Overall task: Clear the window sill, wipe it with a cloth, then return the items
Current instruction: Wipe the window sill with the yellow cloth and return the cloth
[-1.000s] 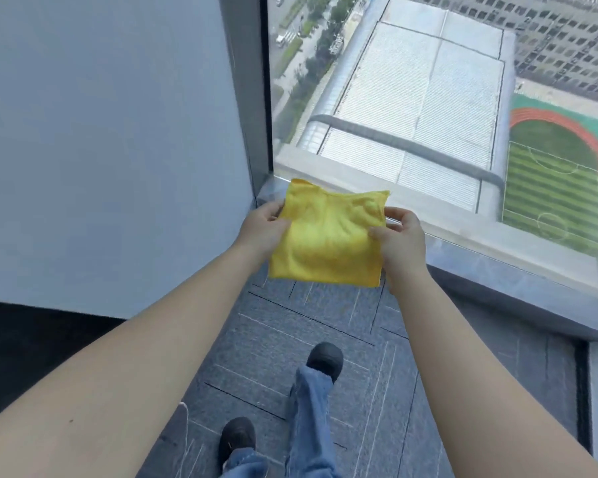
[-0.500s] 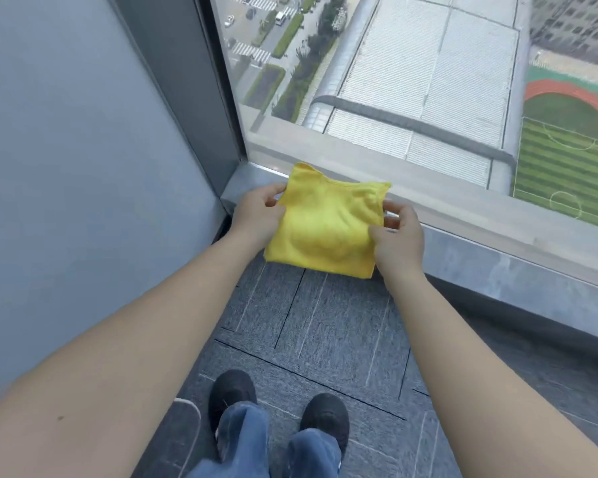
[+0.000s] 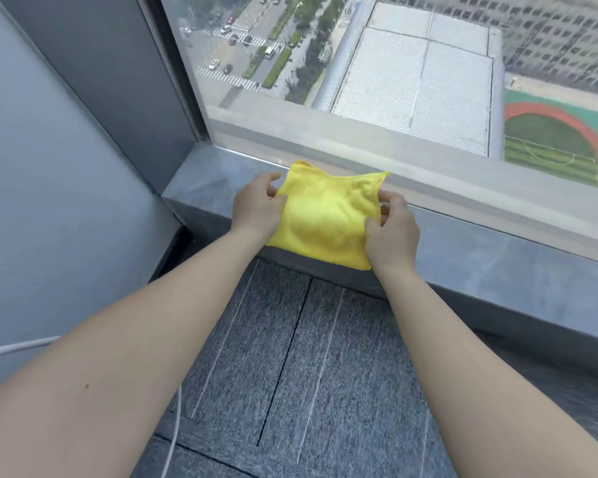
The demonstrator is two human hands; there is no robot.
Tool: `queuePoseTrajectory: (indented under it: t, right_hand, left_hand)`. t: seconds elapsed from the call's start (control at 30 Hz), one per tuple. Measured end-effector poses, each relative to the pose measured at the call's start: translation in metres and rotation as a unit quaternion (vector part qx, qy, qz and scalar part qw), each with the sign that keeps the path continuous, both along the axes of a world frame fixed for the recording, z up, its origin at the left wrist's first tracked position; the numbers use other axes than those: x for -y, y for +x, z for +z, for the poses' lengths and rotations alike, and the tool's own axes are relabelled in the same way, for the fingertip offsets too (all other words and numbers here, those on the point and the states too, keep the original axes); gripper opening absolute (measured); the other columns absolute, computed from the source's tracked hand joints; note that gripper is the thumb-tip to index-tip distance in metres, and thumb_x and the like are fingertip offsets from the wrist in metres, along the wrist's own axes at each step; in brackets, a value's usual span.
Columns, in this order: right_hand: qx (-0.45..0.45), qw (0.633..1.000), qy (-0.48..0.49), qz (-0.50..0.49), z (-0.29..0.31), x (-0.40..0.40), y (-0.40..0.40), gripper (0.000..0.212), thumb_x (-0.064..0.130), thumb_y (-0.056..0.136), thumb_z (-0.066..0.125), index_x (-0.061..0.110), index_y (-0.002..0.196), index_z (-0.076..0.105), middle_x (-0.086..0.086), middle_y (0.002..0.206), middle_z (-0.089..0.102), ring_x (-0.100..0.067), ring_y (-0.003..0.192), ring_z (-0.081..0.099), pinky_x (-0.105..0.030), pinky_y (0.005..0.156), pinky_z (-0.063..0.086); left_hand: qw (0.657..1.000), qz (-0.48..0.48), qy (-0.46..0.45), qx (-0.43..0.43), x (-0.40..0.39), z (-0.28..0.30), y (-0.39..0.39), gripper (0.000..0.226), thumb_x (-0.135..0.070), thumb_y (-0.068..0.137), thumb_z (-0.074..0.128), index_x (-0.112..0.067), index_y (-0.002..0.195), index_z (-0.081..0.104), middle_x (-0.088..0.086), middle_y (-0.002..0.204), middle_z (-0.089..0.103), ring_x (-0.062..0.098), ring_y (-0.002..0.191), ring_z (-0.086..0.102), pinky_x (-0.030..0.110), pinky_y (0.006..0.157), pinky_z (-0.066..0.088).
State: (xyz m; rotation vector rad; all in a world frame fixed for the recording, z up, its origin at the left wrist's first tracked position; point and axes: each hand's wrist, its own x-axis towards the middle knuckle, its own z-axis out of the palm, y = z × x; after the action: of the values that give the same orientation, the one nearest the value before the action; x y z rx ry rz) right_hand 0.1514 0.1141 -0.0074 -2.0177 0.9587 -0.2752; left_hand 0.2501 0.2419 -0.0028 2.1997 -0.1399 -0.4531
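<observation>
A folded yellow cloth (image 3: pixel 321 215) is held flat between both hands just above the near part of the grey stone window sill (image 3: pixel 497 257), close to its left end. My left hand (image 3: pixel 256 207) grips the cloth's left edge and my right hand (image 3: pixel 390 232) pinches its right edge. The cloth's lower edge hangs over the sill's front lip. No other items are visible on the sill.
A grey wall (image 3: pixel 49 188) and a dark window frame post (image 3: pixel 118 81) close off the sill's left end. The window glass (image 3: pixel 394 81) runs along the back of the sill. Grey carpet tiles (image 3: pixel 308 374) cover the floor, with a white cable (image 3: pixel 173 432) at the lower left.
The view has come closer to the sill and tilted up, so my shoes have left the frame. Both hands have carried the cloth forward over the sill.
</observation>
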Motion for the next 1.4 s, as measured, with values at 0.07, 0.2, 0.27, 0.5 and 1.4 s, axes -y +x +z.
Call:
queuePoseTrajectory:
  t: [0.07,0.2,0.27,0.5,1.4]
  right_hand:
    - [-0.036,0.998,-0.048,0.016,-0.002,-0.002,0.002,0.048,-0.001,0.085,0.047,0.005,0.133,0.042,-0.017,0.136,0.039,-0.030,0.125,0.039,-0.022,0.098,0.026]
    - [-0.087,0.975,-0.174,0.109,-0.001,-0.020,0.007,0.057,0.012,0.088,0.051,0.009,0.141,0.031,-0.015,0.154,0.015,-0.030,0.141,0.017,-0.033,0.113,0.012]
    - [-0.107,0.956,-0.191,0.194,-0.004,-0.030,0.015,0.059,0.020,0.090,0.050,0.013,0.144,0.028,-0.012,0.157,0.012,-0.030,0.145,0.010,-0.037,0.116,0.005]
    - [-0.279,0.883,-0.226,0.302,-0.032,-0.045,0.036,0.061,0.057,0.093,0.020,0.041,0.145,-0.006,0.001,0.158,-0.020,-0.043,0.141,-0.022,-0.061,0.110,-0.014]
    - [-0.255,0.886,-0.262,0.285,-0.041,-0.108,0.108,0.059,0.051,0.095,0.015,0.033,0.147,-0.007,-0.004,0.159,-0.015,-0.037,0.143,-0.019,-0.056,0.113,-0.014]
  left_hand:
    - [1.000,0.002,0.001,-0.002,0.002,-0.002,0.001,0.042,-0.012,0.088,0.052,-0.008,0.130,0.046,0.016,0.123,0.059,0.029,0.112,0.055,0.029,0.090,0.040]
    - [0.999,-0.011,0.022,0.024,-0.009,-0.004,0.003,0.042,-0.013,0.088,0.051,-0.006,0.130,0.047,0.015,0.135,0.052,0.025,0.124,0.049,0.029,0.102,0.035]
    - [0.997,-0.017,0.052,0.052,-0.019,-0.008,0.005,0.039,-0.014,0.089,0.049,-0.006,0.128,0.049,0.014,0.136,0.051,0.027,0.127,0.044,0.030,0.104,0.032]
    - [0.978,-0.047,0.153,0.132,-0.053,-0.031,0.012,0.034,-0.015,0.091,0.042,-0.005,0.122,0.055,0.013,0.141,0.046,0.028,0.134,0.032,0.027,0.106,0.014]
    - [0.981,-0.029,0.146,0.125,-0.128,-0.043,0.034,0.043,-0.001,0.090,0.033,0.005,0.132,0.040,0.021,0.143,0.041,0.031,0.134,0.037,0.030,0.110,0.021]
